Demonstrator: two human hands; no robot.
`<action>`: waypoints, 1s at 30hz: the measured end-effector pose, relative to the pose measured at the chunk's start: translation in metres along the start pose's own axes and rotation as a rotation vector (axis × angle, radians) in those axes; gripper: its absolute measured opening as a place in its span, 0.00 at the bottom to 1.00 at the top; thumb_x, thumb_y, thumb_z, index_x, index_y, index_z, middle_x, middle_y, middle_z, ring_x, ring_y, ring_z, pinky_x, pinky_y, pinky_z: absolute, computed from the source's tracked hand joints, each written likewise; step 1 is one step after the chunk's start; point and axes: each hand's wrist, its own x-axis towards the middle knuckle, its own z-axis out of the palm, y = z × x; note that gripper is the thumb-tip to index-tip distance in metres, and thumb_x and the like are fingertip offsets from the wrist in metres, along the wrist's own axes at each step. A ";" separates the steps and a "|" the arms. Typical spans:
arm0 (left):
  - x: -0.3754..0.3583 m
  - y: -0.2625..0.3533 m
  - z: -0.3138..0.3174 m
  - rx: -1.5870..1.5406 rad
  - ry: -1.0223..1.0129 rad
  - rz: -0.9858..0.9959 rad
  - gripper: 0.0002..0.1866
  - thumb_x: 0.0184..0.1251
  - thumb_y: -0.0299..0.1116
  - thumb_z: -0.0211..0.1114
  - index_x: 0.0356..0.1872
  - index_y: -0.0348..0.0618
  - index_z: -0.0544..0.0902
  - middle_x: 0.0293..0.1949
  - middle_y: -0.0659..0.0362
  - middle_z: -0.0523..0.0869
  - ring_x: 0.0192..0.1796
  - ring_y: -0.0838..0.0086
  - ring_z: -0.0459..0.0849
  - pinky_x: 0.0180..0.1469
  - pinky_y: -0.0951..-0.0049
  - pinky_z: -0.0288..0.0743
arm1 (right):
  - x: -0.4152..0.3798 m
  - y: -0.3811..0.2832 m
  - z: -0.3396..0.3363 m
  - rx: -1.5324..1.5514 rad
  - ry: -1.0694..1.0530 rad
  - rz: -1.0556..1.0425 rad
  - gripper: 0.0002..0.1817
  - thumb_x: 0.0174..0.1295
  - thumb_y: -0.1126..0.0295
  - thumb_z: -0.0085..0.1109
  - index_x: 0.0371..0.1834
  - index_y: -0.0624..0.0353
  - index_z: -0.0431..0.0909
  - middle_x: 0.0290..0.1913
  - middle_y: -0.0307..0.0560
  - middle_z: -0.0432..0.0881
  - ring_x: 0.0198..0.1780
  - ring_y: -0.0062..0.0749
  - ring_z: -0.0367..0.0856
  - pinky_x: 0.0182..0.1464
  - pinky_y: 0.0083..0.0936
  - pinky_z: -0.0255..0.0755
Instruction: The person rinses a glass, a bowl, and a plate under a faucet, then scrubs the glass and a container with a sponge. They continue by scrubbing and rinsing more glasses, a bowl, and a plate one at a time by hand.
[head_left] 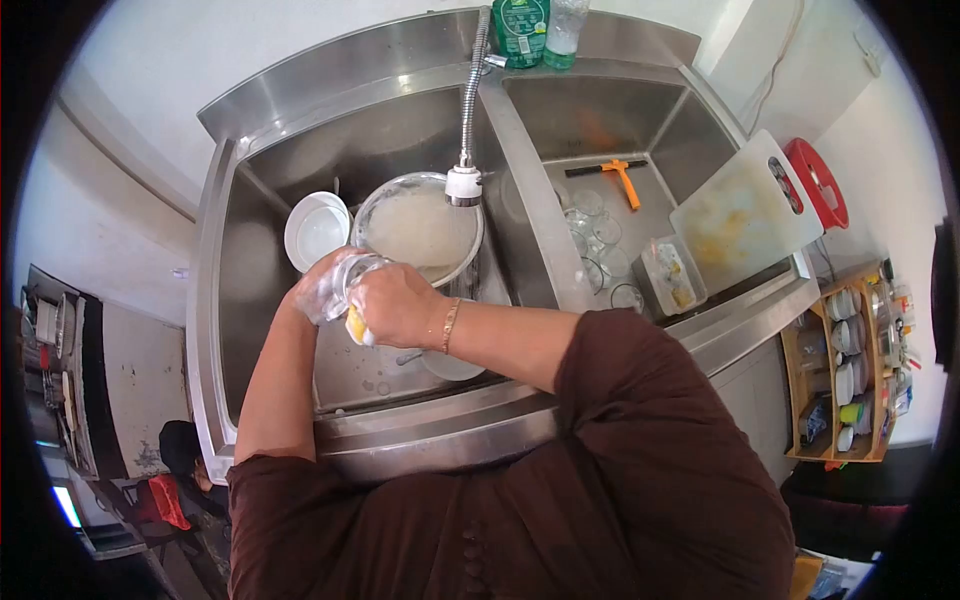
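Over the left basin of a steel sink [540,180], my left hand [318,285] is wrapped round a soapy clear glass [352,268]. My right hand [390,303] is closed on a yellow sponge [356,324] with suds on it, pressed close against the glass. Just behind my hands are a white bowl [318,230] and a large round basin [420,225] of cloudy water. A pale dish [452,365] lies beneath my right wrist, partly hidden by it.
A flexible faucet [464,180] hangs over the round basin. The right basin holds several glasses [605,230], an orange squeegee [626,185] and a plastic container [670,275]. A cutting board [745,215] leans at its right edge. A green pouch [521,35] and bottle [564,35] stand behind.
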 end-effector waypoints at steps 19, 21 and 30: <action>0.048 -0.032 0.100 0.711 0.017 -0.330 0.27 0.63 0.43 0.58 0.54 0.30 0.67 0.38 0.48 0.80 0.30 0.68 0.82 0.31 0.70 0.81 | -0.137 0.171 -0.278 -0.530 -0.097 0.430 0.16 0.45 0.59 0.57 0.31 0.61 0.79 0.32 0.59 0.79 0.37 0.50 0.76 0.42 0.36 0.70; 0.053 -0.037 0.099 0.752 0.021 -0.358 0.27 0.63 0.43 0.58 0.54 0.30 0.67 0.38 0.48 0.79 0.31 0.68 0.82 0.31 0.70 0.81 | -0.148 0.217 -0.263 -0.590 -0.167 0.598 0.17 0.46 0.59 0.55 0.32 0.62 0.80 0.34 0.61 0.79 0.40 0.51 0.77 0.44 0.36 0.71; 0.059 -0.056 0.092 1.134 0.161 -0.380 0.25 0.57 0.39 0.63 0.52 0.33 0.71 0.37 0.49 0.81 0.32 0.69 0.82 0.32 0.71 0.78 | -0.161 0.334 -0.181 -0.504 -0.254 0.971 0.16 0.50 0.64 0.53 0.35 0.64 0.81 0.42 0.57 0.80 0.46 0.47 0.79 0.49 0.34 0.71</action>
